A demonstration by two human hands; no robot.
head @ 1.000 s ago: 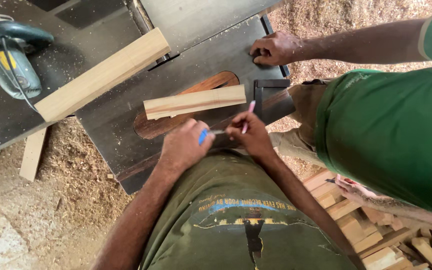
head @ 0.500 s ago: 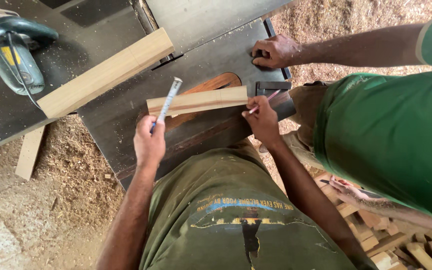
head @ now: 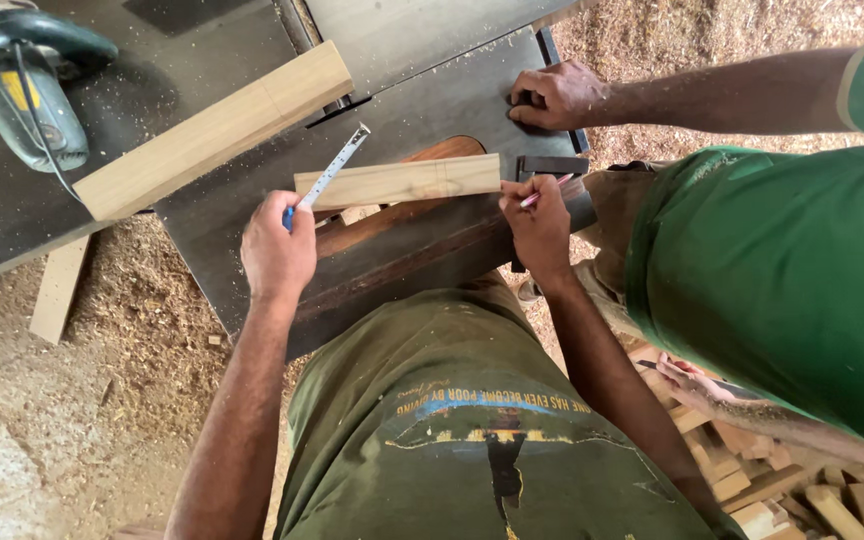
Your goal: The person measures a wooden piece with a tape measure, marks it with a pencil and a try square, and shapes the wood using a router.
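My left hand (head: 278,250) grips a blue tape measure whose white blade (head: 335,170) sticks up and to the right, over the left end of a short pale wood piece (head: 402,182). That piece lies flat on a dark saw table (head: 252,220). My right hand (head: 539,220) holds a red pencil (head: 544,192) at the right end of the wood piece. Under the piece shows a reddish-brown oval insert (head: 442,152) in the table.
A long thick pale beam (head: 212,130) lies diagonally across the table. A green circular saw (head: 27,85) rests at top left. Another person in a green shirt (head: 782,280) stands right, one hand (head: 557,95) on the table. Sawdust covers the ground; wood offcuts (head: 802,490) are piled at bottom right.
My left hand moved left and up, away from my right hand, and drew the tape blade out over the wood piece. My right hand with the pencil shifted to the piece's right end.
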